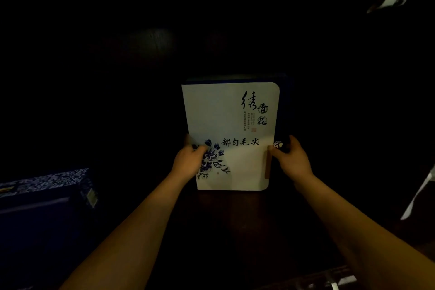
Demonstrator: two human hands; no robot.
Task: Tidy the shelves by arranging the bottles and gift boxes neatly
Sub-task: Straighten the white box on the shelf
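The white tea gift box (pixel 231 134) is gripped between both hands, its long axis running near-to-far. The left hand (pixel 188 160) is clamped on its left edge, the right hand (pixel 290 156) on its right edge.

Two gift boxes show: one white box (pixel 231 134) and one dark blue patterned box (pixel 44 198).

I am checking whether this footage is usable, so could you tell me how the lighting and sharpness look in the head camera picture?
In the head view, most of the shelf is nearly black; only the white gift box is well lit, its print readable. Left hand and right hand are dim and slightly soft. The blue patterned box barely shows.
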